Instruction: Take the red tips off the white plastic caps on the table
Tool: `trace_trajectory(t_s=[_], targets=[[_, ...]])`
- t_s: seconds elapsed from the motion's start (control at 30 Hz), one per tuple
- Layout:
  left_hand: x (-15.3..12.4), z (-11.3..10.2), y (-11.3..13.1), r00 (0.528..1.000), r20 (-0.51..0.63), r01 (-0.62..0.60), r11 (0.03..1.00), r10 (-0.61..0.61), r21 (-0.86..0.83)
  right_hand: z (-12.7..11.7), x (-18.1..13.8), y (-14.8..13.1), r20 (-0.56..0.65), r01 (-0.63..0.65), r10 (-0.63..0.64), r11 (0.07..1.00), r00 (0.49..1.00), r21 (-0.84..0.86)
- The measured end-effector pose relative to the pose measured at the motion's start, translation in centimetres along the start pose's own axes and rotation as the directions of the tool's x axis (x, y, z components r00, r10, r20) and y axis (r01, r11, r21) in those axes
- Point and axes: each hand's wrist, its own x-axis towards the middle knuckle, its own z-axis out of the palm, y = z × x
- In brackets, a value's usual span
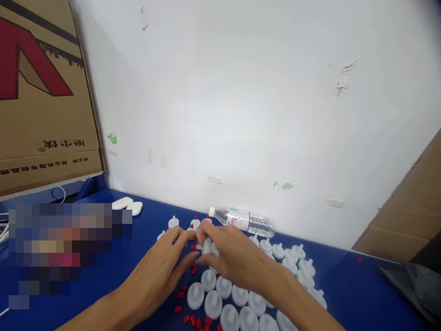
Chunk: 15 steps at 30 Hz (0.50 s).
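Note:
My right hand [229,250] grips a white plastic nozzle cap [207,246] between thumb and fingers, its spout pointing left. A small red cap [195,247] sits at the spout's tip. Around that red cap my left hand [172,250] curls, thumb just under it and index finger above; how firmly they press is hard to see. The two hands meet at the fingertips. Below them stand several white nozzle caps [213,304] without red tips. Loose red caps [186,319] lie at their left. Behind my hands, a few white nozzle caps [195,222] carry red tips.
A clear plastic bottle [257,224] lies on the blue table [344,294] against the white wall [241,115]. More white nozzle caps [305,278] spread to the right. White rounded objects [134,208] lie back left, near a cardboard box [48,115]. Dark plastic [413,289] is at right.

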Motion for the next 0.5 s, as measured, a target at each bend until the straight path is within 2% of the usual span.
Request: trace_trajectory(t_s=[0.2,0.33,0.4,0.5], targets=[[0.3,-1.2,1.5,0.997,0.058,-0.052,0.998,0.054,-0.039,0.2,-0.4,-1.4,0.076,0.035,-0.031,0.998,0.997,-0.049],[0.2,-1.6,1.8,0.997,0.070,-0.011,0.998,0.015,-0.067,-0.9,-0.5,-1.8,0.102,0.114,-0.101,0.985,0.990,-0.131],[0.2,-1.5,1.5,0.998,0.062,0.030,0.998,-0.027,-0.052,-2.0,-0.2,-1.5,0.067,0.083,-0.073,0.982,0.995,-0.171],[0.3,-1.0,1.2,0.994,0.084,0.072,0.997,-0.070,-0.024,-3.5,1.1,-0.1,-0.009,-0.066,0.065,0.983,0.998,-0.172]])
